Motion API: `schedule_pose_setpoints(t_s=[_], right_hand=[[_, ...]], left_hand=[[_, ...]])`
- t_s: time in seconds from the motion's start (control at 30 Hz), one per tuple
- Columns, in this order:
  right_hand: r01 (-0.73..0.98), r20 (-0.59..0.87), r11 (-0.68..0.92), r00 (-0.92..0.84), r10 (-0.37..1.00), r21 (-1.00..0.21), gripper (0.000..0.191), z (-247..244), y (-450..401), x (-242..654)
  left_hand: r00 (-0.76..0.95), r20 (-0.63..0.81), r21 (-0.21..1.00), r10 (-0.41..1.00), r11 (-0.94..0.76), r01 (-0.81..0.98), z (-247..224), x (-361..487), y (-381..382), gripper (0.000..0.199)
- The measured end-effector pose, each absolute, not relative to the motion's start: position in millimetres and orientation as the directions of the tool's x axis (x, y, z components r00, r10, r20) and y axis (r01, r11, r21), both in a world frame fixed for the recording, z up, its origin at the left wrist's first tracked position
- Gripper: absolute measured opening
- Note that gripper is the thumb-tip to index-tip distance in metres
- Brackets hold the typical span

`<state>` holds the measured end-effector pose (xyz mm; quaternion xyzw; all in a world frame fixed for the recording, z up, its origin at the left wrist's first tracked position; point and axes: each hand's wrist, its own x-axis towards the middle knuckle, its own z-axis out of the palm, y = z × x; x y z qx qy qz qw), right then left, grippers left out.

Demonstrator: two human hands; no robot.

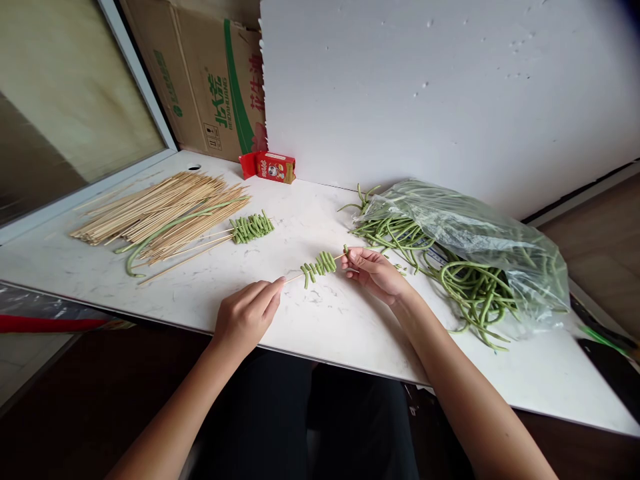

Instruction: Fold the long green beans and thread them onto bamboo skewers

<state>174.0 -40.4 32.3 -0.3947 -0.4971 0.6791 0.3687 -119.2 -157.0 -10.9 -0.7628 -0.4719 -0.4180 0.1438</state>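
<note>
Between my two hands a thin wooden skewer [293, 279] runs level above the table, with several short pieces of green bean [320, 265] threaded crosswise on it. My left hand [249, 310] is closed around the skewer's near end. At the other end my right hand [373, 272] pinches a short bean piece [346, 250] at the skewer's tip. Whether the tip has pierced that piece I cannot tell. Beyond my left hand lie filled bean skewers [253, 227], their bare sticks pointing left.
A large pile of wooden skewers [150, 207] lies at the left, with long green beans [165, 230] across it. On the right a clear plastic bag [530, 267] spills long beans [475, 293]. A small red box [275, 167] stands by the white board [440, 93], near a cardboard carton [200, 87].
</note>
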Motion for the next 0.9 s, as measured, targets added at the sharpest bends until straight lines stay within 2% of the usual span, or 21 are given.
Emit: schedule_pose_setpoints(t_s=[0.37,0.7,0.9], right_hand=[[-0.17,-0.189,-0.28,-0.414,0.89,-0.945,0.03,31.2,-39.5,174.5],[-0.158,-0.23,-0.292,-0.325,0.918,-0.943,0.031,30.4,-39.6,174.7],[-0.165,-0.237,-0.305,-0.336,0.912,-0.938,0.03,28.7,-39.9,171.9]], left_hand=[[0.201,0.768,0.19,0.608,-0.515,0.836,-12.8,-119.7,-157.1,0.035],[0.199,0.771,0.182,0.604,-0.509,0.842,-10.4,-119.0,-158.2,0.032],[0.202,0.771,0.174,0.604,-0.505,0.846,-11.0,-119.1,-157.7,0.031]])
